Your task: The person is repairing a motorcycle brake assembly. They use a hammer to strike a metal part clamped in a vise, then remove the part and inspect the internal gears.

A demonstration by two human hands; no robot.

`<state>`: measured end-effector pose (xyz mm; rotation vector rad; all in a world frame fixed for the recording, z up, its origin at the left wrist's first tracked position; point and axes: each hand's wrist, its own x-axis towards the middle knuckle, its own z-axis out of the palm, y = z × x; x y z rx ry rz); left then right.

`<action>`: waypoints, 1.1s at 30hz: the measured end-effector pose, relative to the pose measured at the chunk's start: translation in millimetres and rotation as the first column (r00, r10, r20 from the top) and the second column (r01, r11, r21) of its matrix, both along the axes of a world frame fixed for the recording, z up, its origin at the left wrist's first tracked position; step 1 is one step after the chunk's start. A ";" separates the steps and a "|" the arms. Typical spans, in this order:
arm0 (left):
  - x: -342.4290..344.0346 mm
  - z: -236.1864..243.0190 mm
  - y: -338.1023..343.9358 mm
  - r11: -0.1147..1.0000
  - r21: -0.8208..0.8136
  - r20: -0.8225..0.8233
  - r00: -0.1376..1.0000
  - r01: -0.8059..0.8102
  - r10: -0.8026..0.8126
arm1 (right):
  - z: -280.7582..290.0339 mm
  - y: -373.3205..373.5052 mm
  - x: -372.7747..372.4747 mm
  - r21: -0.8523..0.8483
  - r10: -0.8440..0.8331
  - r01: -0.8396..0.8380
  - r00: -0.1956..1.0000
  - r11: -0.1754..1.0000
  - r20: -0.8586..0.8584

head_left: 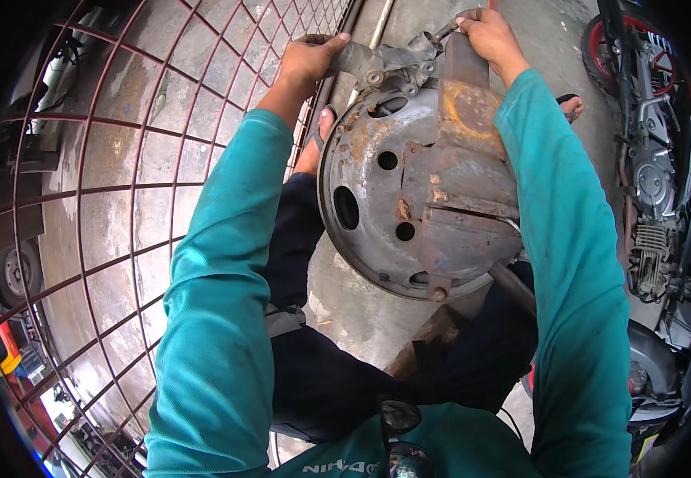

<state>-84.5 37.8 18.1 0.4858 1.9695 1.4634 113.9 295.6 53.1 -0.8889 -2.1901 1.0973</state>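
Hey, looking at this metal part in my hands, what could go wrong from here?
The metal part might slip and land on your left foot, which is only in an open sandal. Your right hand, gripping the short rod, is close to the steel block, so a slip could pinch it. Your left hand could knock the mesh fence.

The casting (393,62) is dull silver-grey, the rod (445,32) dark; the grey wheel disc (373,247) has orange-brown rust blotches. Teal sleeves (218,303), dark navy trousers (313,370). Left, a maroon grid fence (134,187); far right, a red-rimmed wheel (595,49).
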 end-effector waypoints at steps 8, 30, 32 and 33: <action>17.6 62.3 10.5 0.759 -0.605 -0.592 0.502 0.239 -0.631 | -8.0 23.1 10.3 -0.081 0.063 -0.058 0.996 0.995 0.067; 27.0 60.6 13.5 0.528 -0.835 -0.504 0.170 0.153 -0.846 | -3.8 15.7 6.2 -0.105 0.085 -0.078 0.994 0.991 0.064; 25.0 59.0 13.3 0.535 -0.832 -0.511 0.172 0.147 -0.842 | -0.8 8.2 4.2 -0.114 0.058 -0.049 0.995 0.992 0.084; 25.6 59.3 13.7 0.543 -0.826 -0.521 0.164 0.152 -0.838 | -1.1 10.7 5.9 -0.101 0.064 -0.058 0.996 0.993 0.064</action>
